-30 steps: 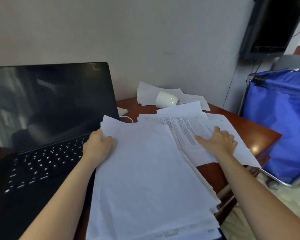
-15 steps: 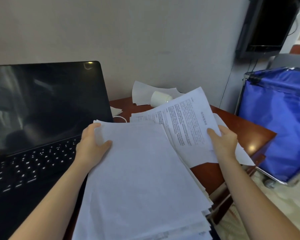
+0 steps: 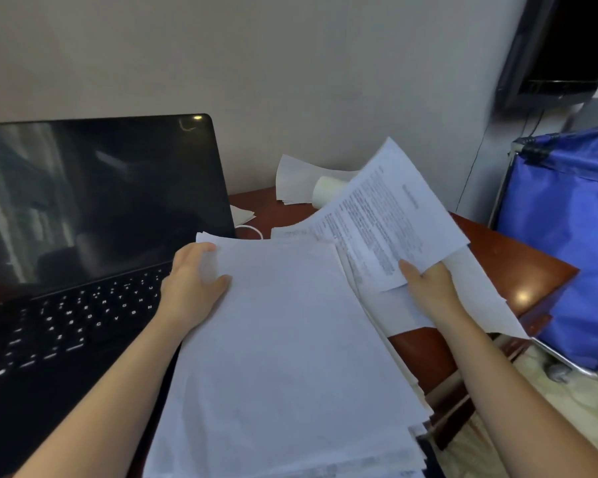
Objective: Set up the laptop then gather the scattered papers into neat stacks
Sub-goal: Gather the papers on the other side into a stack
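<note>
Laptop (image 3: pixel 83 236), far left: lid open, dark glossy screen upright near the wall, black keyboard with pale legends; its left and near edges are cut off by the frame. Left hand (image 3: pixel 190 284) grips the far left corner of the stack of papers (image 3: pixel 283 357), thumb on top, fingers at the far edge, just beside the keyboard. The stack is white, matte and rectangular, its right edges fanned and uneven; its near end runs out of view. Right hand (image 3: pixel 428 288) pinches the near corner of a printed sheet (image 3: pixel 387 222), held tilted above loose sheets (image 3: pixel 480 291) on the glossy reddish-brown surface (image 3: pixel 518 267). The print is blurred and unreadable. A white cup (image 3: pixel 327 193) lies partly hidden behind that sheet. A blue fabric cart (image 3: pixel 567 236) stands far right, partly cut off.
</note>
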Demonstrator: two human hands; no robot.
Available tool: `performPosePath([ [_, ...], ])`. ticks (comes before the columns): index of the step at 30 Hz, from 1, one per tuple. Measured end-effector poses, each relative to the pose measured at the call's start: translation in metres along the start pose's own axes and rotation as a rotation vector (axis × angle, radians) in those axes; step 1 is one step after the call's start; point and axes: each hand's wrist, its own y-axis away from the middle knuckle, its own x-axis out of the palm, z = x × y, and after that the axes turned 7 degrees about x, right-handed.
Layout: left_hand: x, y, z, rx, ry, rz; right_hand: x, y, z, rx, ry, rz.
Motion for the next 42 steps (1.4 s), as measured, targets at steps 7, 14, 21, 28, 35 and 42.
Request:
performPosePath([
  [7, 0.001, -0.004, 0.0, -0.01, -0.007, 0.009, -0.013, -0.01, -0.001, 0.102, -0.51, -0.292],
  [14, 0.001, -0.004, 0.001, -0.005, -0.005, -0.001, -0.024, -0.019, -0.006, 0.171, -0.857, -0.475],
  [21, 0.0, 0.0, -0.003, 0.019, -0.007, -0.014, -0.026, -0.012, -0.001, 0.212, -0.968, -0.378],
  [28, -0.001, 0.001, -0.004, 0.004, 0.033, -0.016, -0.009, -0.005, 0.01, 0.17, -0.611, 0.039],
  [35, -0.002, 0.004, -0.004, -0.039, 0.076, -0.029, -0.006, -0.005, 0.016, 0.18, -0.606, -0.207],
  [42, -0.001, 0.003, -0.003, -0.021, 0.088, -0.033, 0.0, 0.0, 0.05, 0.15, -0.031, -0.019],
])
